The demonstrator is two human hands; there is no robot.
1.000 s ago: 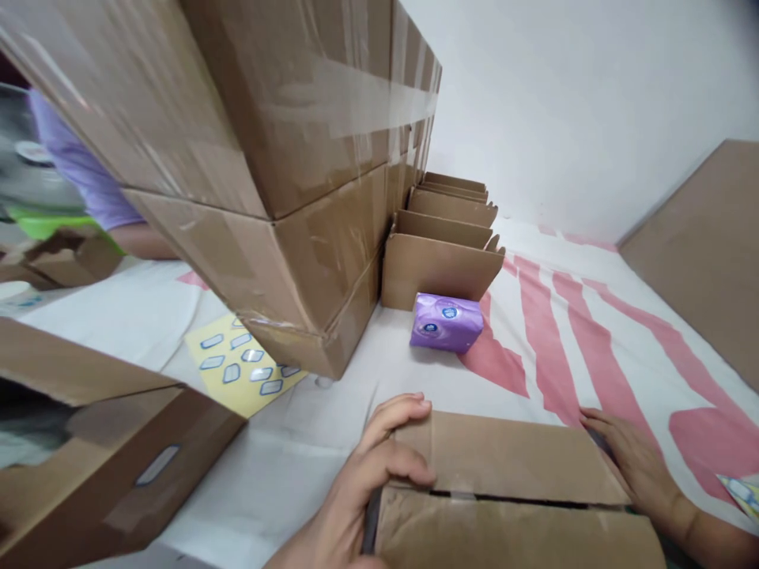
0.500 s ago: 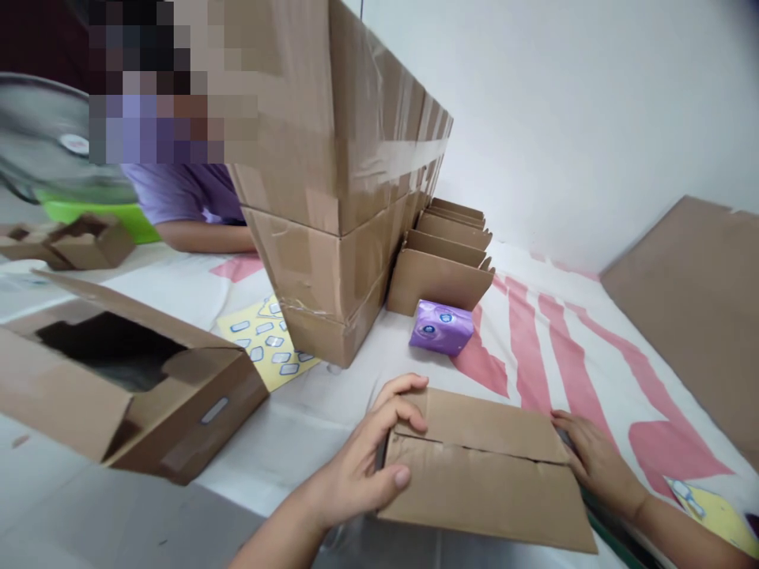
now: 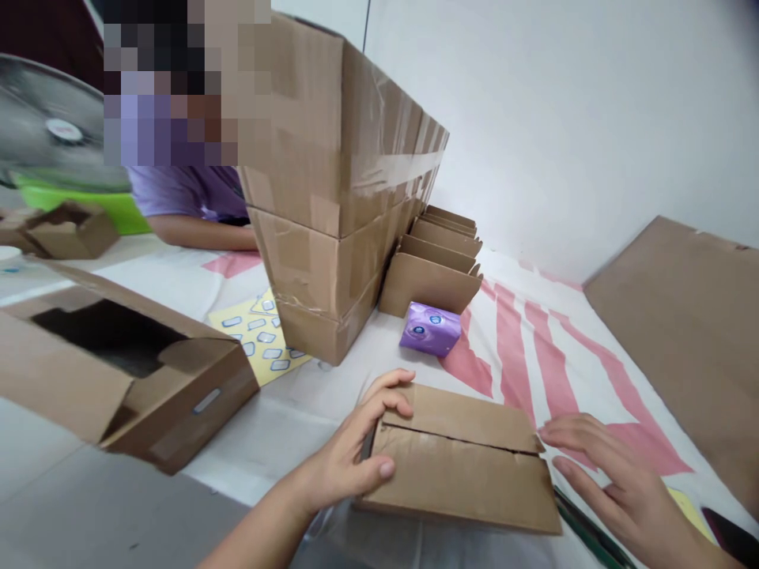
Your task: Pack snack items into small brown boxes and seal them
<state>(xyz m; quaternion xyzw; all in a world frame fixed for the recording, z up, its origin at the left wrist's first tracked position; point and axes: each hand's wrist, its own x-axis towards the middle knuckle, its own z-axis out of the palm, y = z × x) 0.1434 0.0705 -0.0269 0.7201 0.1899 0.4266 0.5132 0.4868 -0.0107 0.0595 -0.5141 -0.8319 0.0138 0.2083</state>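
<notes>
A small brown cardboard box lies in front of me at the table's near edge, its two top flaps folded down with a narrow gap between them. My left hand is curled around the box's left end, fingers over the rear flap and thumb on the front flap. Off the right end, my right hand hovers with fingers apart and nothing in them, its fingertips close to the corner. Under that hand a long dark green object partly shows; its kind is unclear. Behind the box is a purple soft pack.
Tall stacked taped cartons stand behind, with several flattened box pieces beside them. An opened carton lies left, near a yellow label sheet. A person in a purple shirt leans on the table. Large cardboard is at right.
Both box flaps now lie flatter. My right hand has come away from the box's right end and spread its fingers; my left hand keeps its hold. The view has shifted slightly.
</notes>
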